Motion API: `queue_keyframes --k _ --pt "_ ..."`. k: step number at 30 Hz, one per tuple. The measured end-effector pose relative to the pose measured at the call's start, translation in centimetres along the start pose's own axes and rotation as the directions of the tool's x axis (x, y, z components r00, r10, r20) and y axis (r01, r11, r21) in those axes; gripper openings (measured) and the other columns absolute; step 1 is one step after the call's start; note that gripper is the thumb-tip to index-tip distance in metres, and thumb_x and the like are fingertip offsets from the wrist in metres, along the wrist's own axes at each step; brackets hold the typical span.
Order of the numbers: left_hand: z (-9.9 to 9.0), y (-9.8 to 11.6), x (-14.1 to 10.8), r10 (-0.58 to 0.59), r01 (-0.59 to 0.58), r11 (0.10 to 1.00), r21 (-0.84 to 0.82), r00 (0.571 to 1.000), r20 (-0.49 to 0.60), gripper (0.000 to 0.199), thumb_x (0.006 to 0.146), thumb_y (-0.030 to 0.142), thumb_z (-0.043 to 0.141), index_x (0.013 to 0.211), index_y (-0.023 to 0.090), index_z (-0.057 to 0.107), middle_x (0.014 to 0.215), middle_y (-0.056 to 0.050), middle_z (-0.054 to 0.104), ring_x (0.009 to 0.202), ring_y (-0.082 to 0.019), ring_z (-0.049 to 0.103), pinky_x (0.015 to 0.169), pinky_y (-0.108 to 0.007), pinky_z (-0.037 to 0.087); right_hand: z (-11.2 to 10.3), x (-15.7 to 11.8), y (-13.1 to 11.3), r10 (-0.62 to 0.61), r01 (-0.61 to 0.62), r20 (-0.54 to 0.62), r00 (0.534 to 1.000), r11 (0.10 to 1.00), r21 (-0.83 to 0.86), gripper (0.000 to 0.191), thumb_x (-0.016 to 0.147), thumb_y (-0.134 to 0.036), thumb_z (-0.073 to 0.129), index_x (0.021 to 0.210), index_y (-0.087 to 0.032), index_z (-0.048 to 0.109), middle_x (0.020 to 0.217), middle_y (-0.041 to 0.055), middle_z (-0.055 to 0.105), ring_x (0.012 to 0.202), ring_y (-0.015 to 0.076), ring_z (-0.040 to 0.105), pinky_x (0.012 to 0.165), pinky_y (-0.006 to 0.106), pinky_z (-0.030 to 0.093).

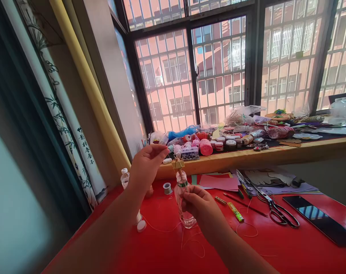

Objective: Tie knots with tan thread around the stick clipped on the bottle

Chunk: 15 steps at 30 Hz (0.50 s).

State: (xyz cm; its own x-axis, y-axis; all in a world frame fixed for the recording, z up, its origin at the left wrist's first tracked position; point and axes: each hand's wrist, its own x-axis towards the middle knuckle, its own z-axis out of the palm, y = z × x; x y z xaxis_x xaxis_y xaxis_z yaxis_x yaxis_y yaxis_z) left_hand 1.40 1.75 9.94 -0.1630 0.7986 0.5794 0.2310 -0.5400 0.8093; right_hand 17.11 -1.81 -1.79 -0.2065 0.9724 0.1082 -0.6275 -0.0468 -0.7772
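Note:
A clear glass bottle (187,220) stands on the red table, with a green band round its neck. Something brown and thin runs down inside it, and a small gold-coloured piece (178,164) sits above its mouth. My right hand (200,203) is closed round the bottle's upper side from the right. My left hand (150,161) is raised to the upper left of the bottle, thumb and forefinger pinched together; what they hold is too small to make out. Thin thread (161,230) trails over the table around the bottle's base.
Scissors (276,209), a phone (318,217), a pencil (247,205), a yellow-green packet (236,212) and coloured paper (218,182) lie on the right. A thread spool (167,188) and white cap (141,226) are at the left. Craft supplies crowd the windowsill (218,161).

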Motion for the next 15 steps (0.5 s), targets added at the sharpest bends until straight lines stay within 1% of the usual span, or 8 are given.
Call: queue_keyframes --k 4,9,11,15 --pt "0.1 0.0 0.9 0.026 -0.026 1.0 0.009 1.0 0.003 0.028 0.079 0.044 0.086 0.094 0.021 0.079 0.087 -0.004 0.08 0.085 -0.019 0.072 0.072 -0.027 0.053 0.2 -0.1 0.1 -0.003 0.003 0.012 1.0 0.999 0.036 0.027 0.065 -0.033 0.087 0.07 -0.019 0.064 0.063 -0.0008 0.062 0.058 0.0126 0.054 0.059 0.027 0.044" --pt "0.4 -0.4 2.1 0.053 -0.053 0.998 0.038 0.999 -0.002 0.027 0.079 0.045 0.085 0.093 0.023 0.08 0.079 -0.002 0.078 0.073 -0.016 0.068 0.063 -0.026 0.049 0.4 -0.3 0.6 0.016 -0.016 -0.009 1.0 1.0 0.013 0.024 0.065 -0.028 0.085 0.069 -0.019 0.063 0.061 -0.002 0.06 0.055 0.0121 0.052 0.056 0.026 0.041" --pt "0.4 -0.5 2.6 0.062 -0.062 0.997 0.046 0.998 0.0 0.026 0.08 0.045 0.084 0.093 0.023 0.08 0.079 -0.002 0.079 0.074 -0.017 0.069 0.065 -0.026 0.049 0.4 -0.3 0.7 0.018 -0.018 -0.018 1.0 1.0 -0.001 0.025 0.065 -0.029 0.085 0.068 -0.019 0.062 0.061 -0.002 0.06 0.056 0.0121 0.052 0.056 0.026 0.041" --pt "0.3 -0.4 3.3 0.074 -0.073 0.993 0.092 0.997 -0.011 0.024 0.08 0.044 0.084 0.092 0.023 0.08 0.085 -0.002 0.081 0.084 -0.019 0.073 0.074 -0.028 0.052 0.2 -0.2 0.9 0.027 -0.028 -0.023 0.999 0.999 -0.033 0.027 0.066 -0.032 0.085 0.069 -0.019 0.062 0.063 -0.0008 0.062 0.057 0.0125 0.053 0.059 0.027 0.043"
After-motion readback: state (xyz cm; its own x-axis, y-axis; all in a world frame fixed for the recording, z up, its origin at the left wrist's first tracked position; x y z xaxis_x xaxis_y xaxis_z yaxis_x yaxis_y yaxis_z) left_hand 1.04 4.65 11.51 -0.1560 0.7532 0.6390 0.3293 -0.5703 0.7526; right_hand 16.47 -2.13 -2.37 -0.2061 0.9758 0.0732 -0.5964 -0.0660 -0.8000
